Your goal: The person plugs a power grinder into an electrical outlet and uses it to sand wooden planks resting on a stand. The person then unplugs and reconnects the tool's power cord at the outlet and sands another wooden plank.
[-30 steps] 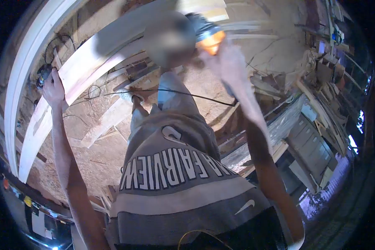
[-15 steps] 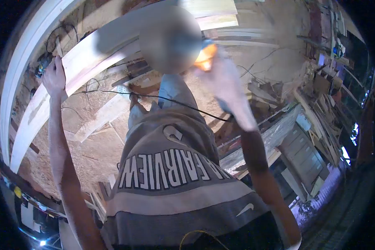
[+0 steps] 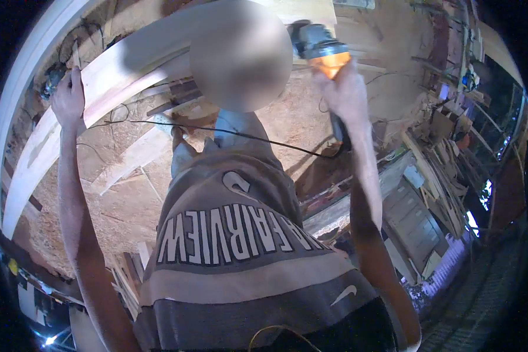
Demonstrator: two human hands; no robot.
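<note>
A long curved wooden plank (image 3: pixel 108 88) stretches from the lower left up to the top. My left hand (image 3: pixel 68 105) is closed over the plank's edge on the left side. In my right hand (image 3: pixel 345 97) is an orange and black angle grinder (image 3: pixel 328 56), its dark head pointing to the upper left, near the plank's right end. From the tool's rear end a black cord (image 3: pixel 264 139) runs left across my legs. A round blurred patch hides the middle of the plank; whether the grinder touches the wood is hidden.
Sawdust covers the floor (image 3: pixel 123 214), with a flat board (image 3: pixel 132 158) lying on it. Another long pale board (image 3: pixel 9 129) curves along the far left. Scrap wood (image 3: pixel 437 167) is piled at the right, beside a panelled wooden piece (image 3: pixel 413 214).
My right hand has moved the grinder to the right, and the tool now shows more fully. My left hand stays on the plank while the view shifts slightly.
</note>
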